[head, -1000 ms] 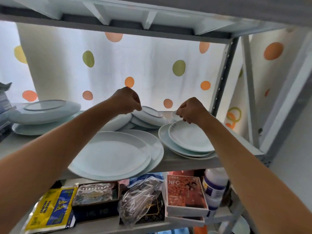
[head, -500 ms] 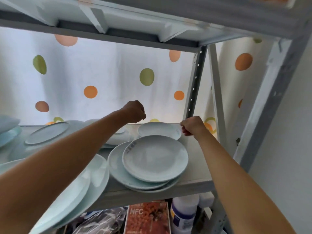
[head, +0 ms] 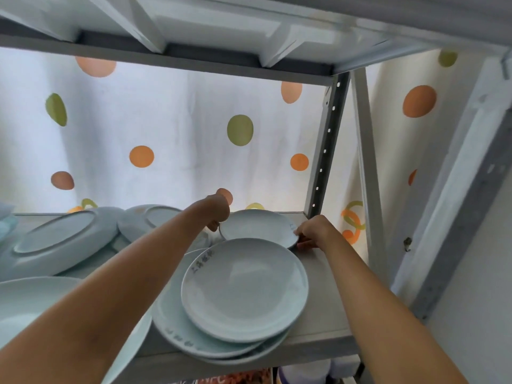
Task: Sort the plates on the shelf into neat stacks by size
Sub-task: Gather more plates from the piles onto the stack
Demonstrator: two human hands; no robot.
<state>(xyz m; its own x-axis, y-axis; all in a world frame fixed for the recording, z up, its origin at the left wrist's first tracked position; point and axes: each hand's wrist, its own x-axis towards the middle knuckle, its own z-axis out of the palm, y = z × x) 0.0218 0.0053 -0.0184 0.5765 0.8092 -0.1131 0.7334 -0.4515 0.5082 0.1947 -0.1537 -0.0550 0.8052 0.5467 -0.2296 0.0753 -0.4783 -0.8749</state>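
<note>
pale blue plates, polka-dot white curtain

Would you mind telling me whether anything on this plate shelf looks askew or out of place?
Yes: the front stack is staggered and juts past the shelf edge. At the back left, two plates lie upside down, overlapping untidily. Nothing looks broken or spilled.

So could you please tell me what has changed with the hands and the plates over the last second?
Both hands came down onto the small plate at the back: the left hand now grips its left rim and the right hand pinches its right rim. The front stack and the upside-down plates lie unmoved.
</note>
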